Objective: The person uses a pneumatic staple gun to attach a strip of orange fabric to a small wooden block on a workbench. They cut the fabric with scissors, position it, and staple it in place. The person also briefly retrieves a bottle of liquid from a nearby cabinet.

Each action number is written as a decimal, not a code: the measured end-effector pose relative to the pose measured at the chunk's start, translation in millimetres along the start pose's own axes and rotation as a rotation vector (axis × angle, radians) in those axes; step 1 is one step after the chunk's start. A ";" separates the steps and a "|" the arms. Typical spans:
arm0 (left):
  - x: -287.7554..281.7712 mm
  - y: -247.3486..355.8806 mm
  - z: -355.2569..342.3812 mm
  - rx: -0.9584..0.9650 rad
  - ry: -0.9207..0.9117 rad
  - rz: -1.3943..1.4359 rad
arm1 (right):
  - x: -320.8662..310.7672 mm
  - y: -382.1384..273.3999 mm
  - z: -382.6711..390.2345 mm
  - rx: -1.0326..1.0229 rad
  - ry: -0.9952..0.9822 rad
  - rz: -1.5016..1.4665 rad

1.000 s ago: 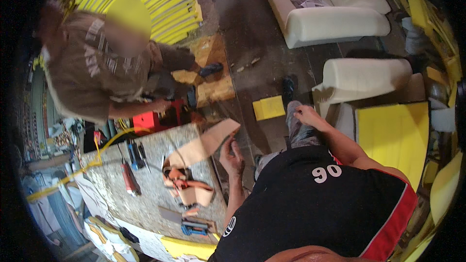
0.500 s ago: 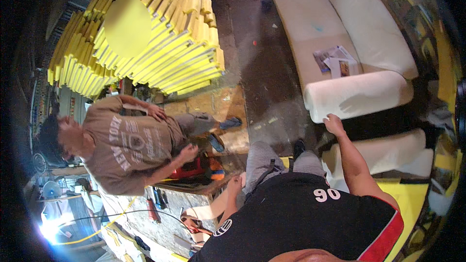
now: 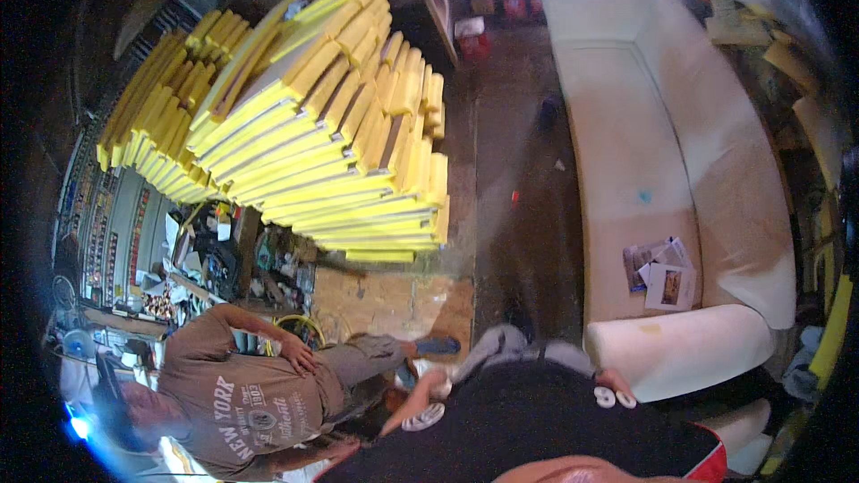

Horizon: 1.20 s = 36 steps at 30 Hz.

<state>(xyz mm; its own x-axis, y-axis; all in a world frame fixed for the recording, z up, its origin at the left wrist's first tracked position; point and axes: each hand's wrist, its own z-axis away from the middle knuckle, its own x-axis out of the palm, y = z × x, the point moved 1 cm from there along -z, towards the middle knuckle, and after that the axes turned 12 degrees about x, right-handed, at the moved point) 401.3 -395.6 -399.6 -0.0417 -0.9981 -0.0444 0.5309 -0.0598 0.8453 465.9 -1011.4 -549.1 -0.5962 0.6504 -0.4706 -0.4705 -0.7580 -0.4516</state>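
Observation:
My left hand (image 3: 436, 385) hangs low beside my left thigh, its fingers curled in; whatever they may hold does not show. My right hand (image 3: 616, 383) is at my right side, partly covered by my black shirt, close to the near armrest of a long pale sofa (image 3: 622, 161). Its fingers are too hidden to read. That rounded armrest (image 3: 676, 351) is cream white with a small yellowish patch on top. Beyond the armrest, several printed sheets (image 3: 662, 275) lie loosely on the sofa seat, which also has a small blue mark.
To my left stands a co-worker in a brown T-shirt (image 3: 259, 394), one hand on the hip. Tall stacks of yellow foam-edged panels (image 3: 331, 152) fill the far left. Plywood (image 3: 385, 300) lies on the dark floor (image 3: 510, 241). Pale padded pieces (image 3: 743, 425) are at the lower right.
My view has shifted toward the far end of the sofa. My right hand has come off the armrest's near edge and back to my side. The co-worker sits lower in view.

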 end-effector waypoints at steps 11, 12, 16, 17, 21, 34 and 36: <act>-44.6 385.0 -477.1 0.212 0.204 -0.908 | -258.1 -318.7 -243.5 0.305 0.176 -0.337; -33.2 390.2 -495.3 0.227 0.224 -0.831 | -267.8 -316.3 -272.8 0.271 0.210 -0.123; -33.4 446.0 -564.7 0.217 0.293 -0.692 | -340.7 -384.3 -391.1 0.152 0.138 0.256; -34.6 452.0 -572.0 0.197 0.210 -0.738 | -370.5 -414.9 -410.6 0.141 0.120 0.300; -49.7 423.7 -570.3 -0.037 0.193 -0.708 | -507.7 -568.2 -470.8 0.072 0.080 0.424; -186.4 448.2 -823.9 -0.038 0.104 -0.824 | -630.4 -937.9 -739.4 -0.094 0.294 -0.059; -246.6 486.6 -878.5 0.105 0.093 -1.032 | -620.4 -1004.8 -748.3 -0.228 0.209 0.004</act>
<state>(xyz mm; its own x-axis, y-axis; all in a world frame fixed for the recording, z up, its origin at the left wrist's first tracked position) 1413.5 -188.8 -445.1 -0.3658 -0.4598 -0.8092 0.1976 -0.8880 0.4152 1795.3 -617.5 -370.4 -0.4394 0.6614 -0.6078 -0.2968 -0.7455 -0.5967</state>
